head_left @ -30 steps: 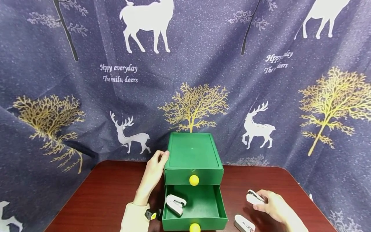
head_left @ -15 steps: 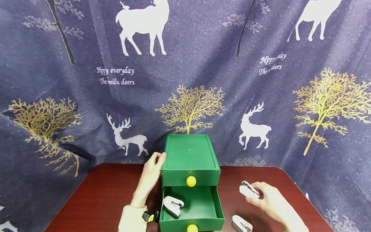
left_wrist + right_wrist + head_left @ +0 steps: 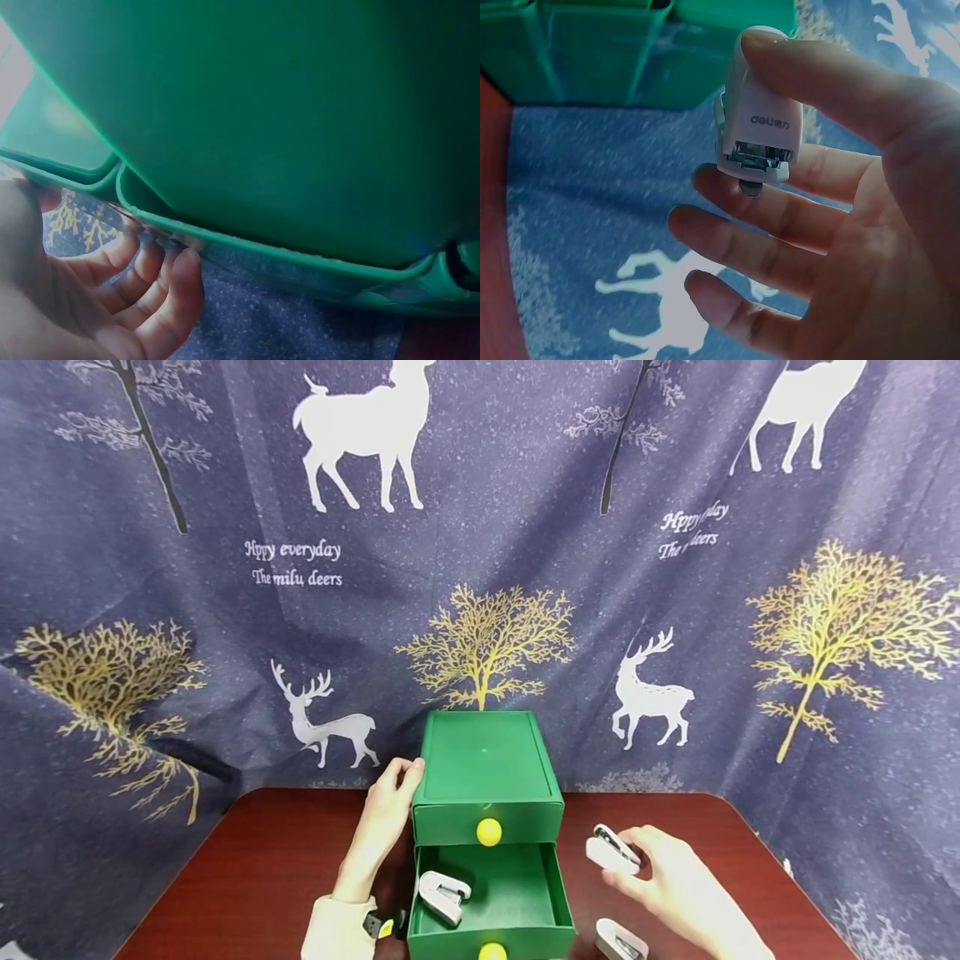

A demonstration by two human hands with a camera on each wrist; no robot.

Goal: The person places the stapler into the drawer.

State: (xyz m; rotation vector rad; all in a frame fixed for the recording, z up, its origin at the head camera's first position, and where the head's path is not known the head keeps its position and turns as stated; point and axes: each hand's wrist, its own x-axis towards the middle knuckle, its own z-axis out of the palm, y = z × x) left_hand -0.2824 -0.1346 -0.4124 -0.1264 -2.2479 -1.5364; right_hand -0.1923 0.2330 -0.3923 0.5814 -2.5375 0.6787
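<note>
My right hand [image 3: 663,881] holds a small white stapler [image 3: 611,850] between thumb and fingers, raised to the right of a green drawer cabinet [image 3: 487,756]. In the right wrist view the thumb lies on the stapler's [image 3: 769,112] white cover and the lower fingers spread beneath. My left hand [image 3: 384,806] rests against the cabinet's left side near the top edge; in the left wrist view its bent fingers [image 3: 184,281] touch the green wall. The lower drawer [image 3: 517,893] is pulled out, with another white stapler [image 3: 444,897] lying at its left side.
A third white stapler [image 3: 621,941] lies on the reddish-brown table [image 3: 277,868], right of the drawer. The upper drawer [image 3: 450,825], with a yellow knob [image 3: 489,832], is closed. Behind the table hangs a dark blue cloth [image 3: 480,543] printed with deer and trees.
My right hand has carried its stapler left and slightly up, closer to the cabinet. The left hand stays at the cabinet's side. The whole head view has shifted a little.
</note>
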